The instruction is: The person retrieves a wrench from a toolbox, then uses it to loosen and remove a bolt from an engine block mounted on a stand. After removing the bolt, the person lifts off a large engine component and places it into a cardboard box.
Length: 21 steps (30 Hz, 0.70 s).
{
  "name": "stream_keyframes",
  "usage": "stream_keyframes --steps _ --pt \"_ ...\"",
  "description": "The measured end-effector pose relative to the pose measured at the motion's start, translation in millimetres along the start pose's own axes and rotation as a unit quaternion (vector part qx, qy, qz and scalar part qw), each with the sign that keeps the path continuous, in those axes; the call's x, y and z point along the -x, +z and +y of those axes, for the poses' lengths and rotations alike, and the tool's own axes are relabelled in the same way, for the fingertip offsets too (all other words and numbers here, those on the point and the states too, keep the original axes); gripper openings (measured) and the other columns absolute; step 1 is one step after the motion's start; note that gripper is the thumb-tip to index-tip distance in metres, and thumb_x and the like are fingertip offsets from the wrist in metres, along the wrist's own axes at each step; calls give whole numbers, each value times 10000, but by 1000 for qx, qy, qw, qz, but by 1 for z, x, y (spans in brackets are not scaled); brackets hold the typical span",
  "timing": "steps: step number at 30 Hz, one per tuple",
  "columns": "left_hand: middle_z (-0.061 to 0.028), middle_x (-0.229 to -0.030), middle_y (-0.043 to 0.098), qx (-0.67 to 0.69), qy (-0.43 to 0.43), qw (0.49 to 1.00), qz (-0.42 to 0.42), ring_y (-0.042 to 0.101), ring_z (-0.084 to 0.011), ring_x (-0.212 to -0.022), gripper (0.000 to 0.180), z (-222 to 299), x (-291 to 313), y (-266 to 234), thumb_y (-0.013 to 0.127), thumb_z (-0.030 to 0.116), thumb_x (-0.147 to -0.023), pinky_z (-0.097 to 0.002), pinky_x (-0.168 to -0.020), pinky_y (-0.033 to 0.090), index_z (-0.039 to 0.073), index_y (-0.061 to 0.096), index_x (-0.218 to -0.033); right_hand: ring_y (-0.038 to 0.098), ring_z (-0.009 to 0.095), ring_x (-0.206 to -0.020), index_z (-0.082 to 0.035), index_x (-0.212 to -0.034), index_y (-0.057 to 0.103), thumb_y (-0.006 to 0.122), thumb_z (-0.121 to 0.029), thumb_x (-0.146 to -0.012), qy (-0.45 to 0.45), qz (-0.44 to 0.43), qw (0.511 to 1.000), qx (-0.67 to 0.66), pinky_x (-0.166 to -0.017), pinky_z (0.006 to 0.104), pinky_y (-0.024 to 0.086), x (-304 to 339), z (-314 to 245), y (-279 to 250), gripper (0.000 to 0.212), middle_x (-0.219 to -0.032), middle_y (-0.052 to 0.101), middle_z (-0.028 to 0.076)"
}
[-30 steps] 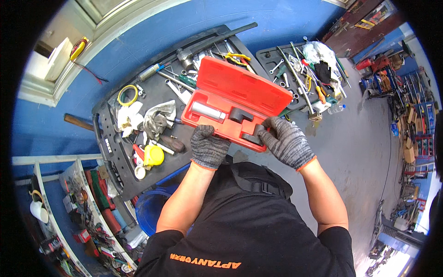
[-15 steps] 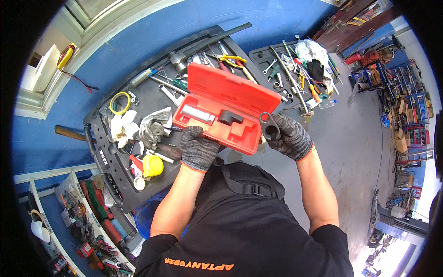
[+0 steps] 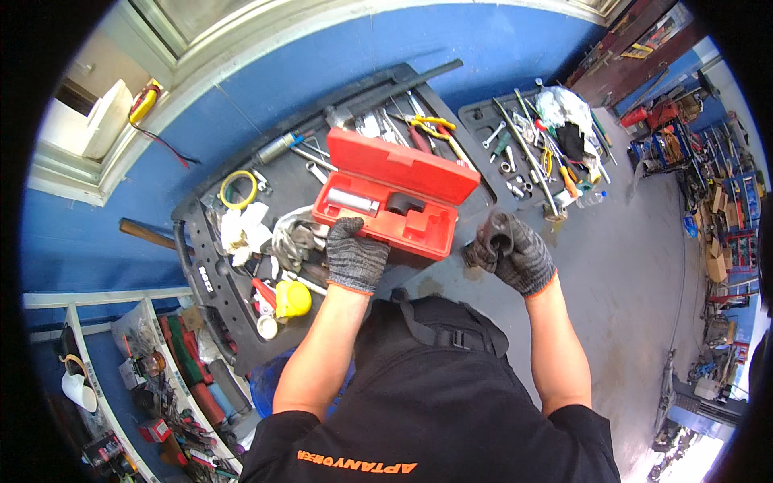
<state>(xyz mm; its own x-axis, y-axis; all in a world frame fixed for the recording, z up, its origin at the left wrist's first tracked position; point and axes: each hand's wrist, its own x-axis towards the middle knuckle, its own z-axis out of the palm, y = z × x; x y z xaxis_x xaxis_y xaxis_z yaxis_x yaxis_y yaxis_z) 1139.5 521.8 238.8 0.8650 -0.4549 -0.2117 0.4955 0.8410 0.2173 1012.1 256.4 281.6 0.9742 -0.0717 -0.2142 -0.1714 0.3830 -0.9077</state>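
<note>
My left hand [image 3: 357,256], in a grey knit glove, grips the near left edge of an open red plastic case [image 3: 382,234], thumb over the rim. The lid [image 3: 403,166] stands raised at the far side. In its moulded slots lie a silver metal cylinder [image 3: 353,200] and a short black curved piece [image 3: 404,204]; a shaped recess to their right is bare. Right of the case, my gloved right hand [image 3: 527,256] is closed around a dark metal piece with a round ring end [image 3: 500,239]. The fingers cover much of that piece.
A black tool bench [image 3: 211,278] beyond the case bears yellow tape [image 3: 238,190], yellow-handled pliers [image 3: 432,125], a yellow round object [image 3: 293,299], rags and a long bar. A second tray [image 3: 477,122] holds wrenches and rods. Shelves [image 3: 153,322] stand at lower left.
My right hand has moved a little right, away from the case, and turned the ring-ended piece. My left hand still holds the case. The whole view has shifted slightly.
</note>
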Motion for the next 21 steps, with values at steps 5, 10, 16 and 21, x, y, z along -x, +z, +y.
stream_keyframes --steps 5,10,16,21 --pt "-180 -1384 521 32 -5 979 200 506 -399 -1290 646 16 -51 -27 603 9 -780 -569 -1118 428 76 448 -1403 618 184 -757 -80 -994 647 634 -461 -961 106 14 981 -163 -597 319 473 13 6 9 383 -890 649 65" --pt "-191 -1410 505 -95 -16 990 100 515 -379 -1299 563 33 -34 -18 612 139 -938 -533 -1087 474 106 404 -1461 654 242 -849 -69 -1027 630 651 -269 -956 15 -3 986 169 -696 380 528 8 45 -8 213 -949 668 106" --pt "-160 -1358 549 -350 -70 934 14 568 -316 -1235 535 3 56 30 602 191 -949 -468 -1014 525 70 442 -1446 651 339 -919 -30 -1072 626 624 -132 -935 -343 -47 772 534 -785 437 535 24 14 3 171 -1003 657 153" --pt "-127 -1231 613 -225 -352 907 -59 612 -285 -1148 547 -64 67 70 672 200 -895 -417 -951 547 68 488 -1393 636 311 -890 -20 -1066 623 636 -220 -972 -129 -93 903 399 -812 406 513 40 -41 35 222 -955 645 150"
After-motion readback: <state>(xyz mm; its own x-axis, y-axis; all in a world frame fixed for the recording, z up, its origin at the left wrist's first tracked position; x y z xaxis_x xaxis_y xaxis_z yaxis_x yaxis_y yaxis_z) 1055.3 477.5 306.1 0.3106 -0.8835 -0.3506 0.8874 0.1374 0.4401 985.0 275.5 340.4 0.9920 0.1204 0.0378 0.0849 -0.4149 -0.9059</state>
